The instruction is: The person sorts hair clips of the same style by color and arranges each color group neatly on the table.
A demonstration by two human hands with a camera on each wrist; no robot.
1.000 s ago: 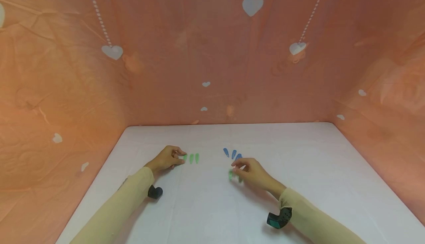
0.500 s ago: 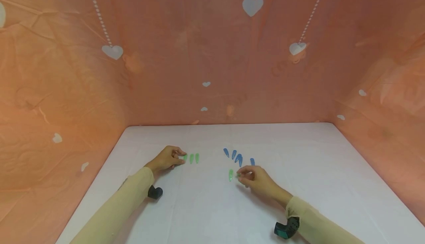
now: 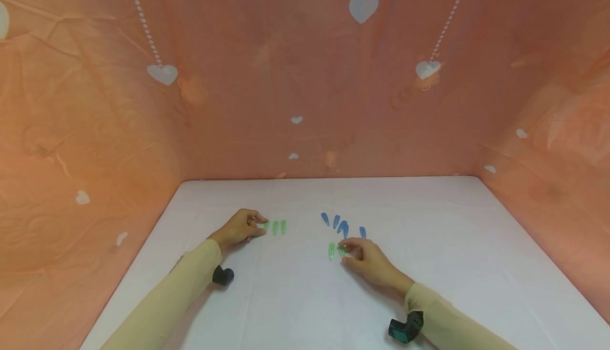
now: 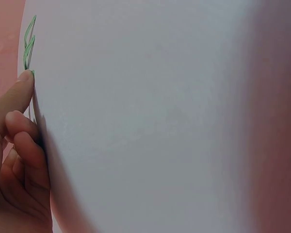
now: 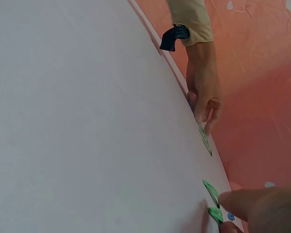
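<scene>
Right clip (image 3: 341, 251): green, slim; partly covered by fingertips. In the right wrist view its body shows darker along one side.
Left clip (image 3: 266, 226): same green, slim form; half hidden by fingers, full outline cannot be told.
Neighbours: inner clip (image 3: 275, 227) and outer clip (image 3: 283, 227), both light green, narrow teardrops; lone clip (image 3: 331, 251), green, elongated, its middle paler than its rim.
Axis, right clip: long axis runs roughly from the person toward the wall (image 3: 267, 74), far end leaning slightly left; which end is the narrow one cannot be told.
Axis, left row: left, inner and outer clips lie side by side, near parallel, long axes running toward the wall.
Location: right clip at the table (image 3: 290, 297), just right of the lone clip, on the near side of the blue clips (image 3: 343, 227); left clip at the left end of its row.
Right hand (image 3: 374, 262): slight gap between thumb and forefinger, which pinch the right clip near its two ends.
Left hand (image 3: 240, 227): thumb and forefinger nearly together, pinching the left clip; other fingers curled beneath.
Blue group: teardrop shapes, several angled, two overlapping, one set apart at the right.
Surroundings: white table; orange wall with pale hearts; beige sleeves, a black device (image 3: 406, 327) at the right cuff.
</scene>
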